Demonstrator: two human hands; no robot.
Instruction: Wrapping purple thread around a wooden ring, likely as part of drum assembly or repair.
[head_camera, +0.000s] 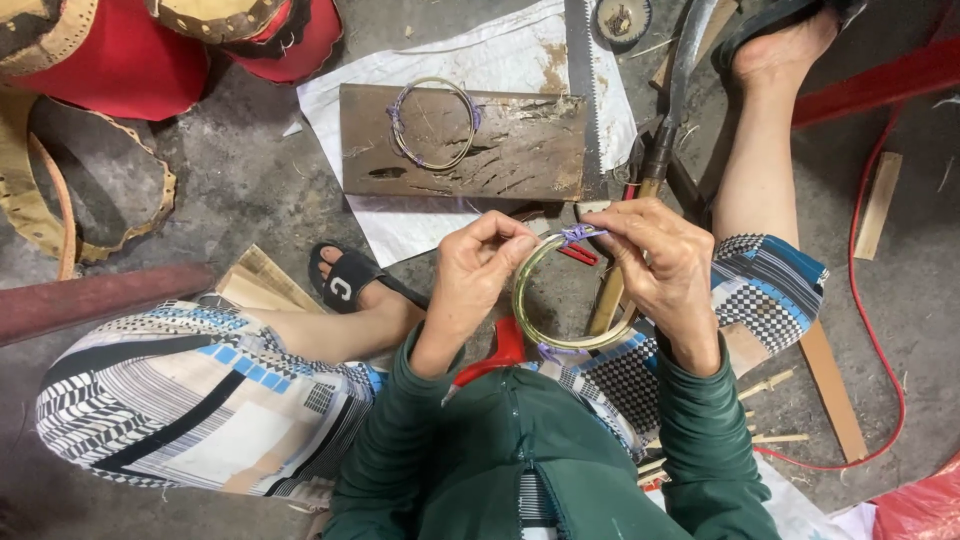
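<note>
Near us, left hand (478, 272) and right hand (655, 262) pinch bamboo ring (522, 300) — purple tie (578, 234) half-bound; finished ring (432, 122) lies far on board (520, 150).

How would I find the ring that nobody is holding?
Look at the flat brown wooden board lying on white sheeting above both hands. The thin pale hoop with purple ties rests on its left part. The other hoop, between the fingers, sits lower.

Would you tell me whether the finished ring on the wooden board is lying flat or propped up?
Flat: the ring lies on the wooden board, its whole circle visible.
</note>
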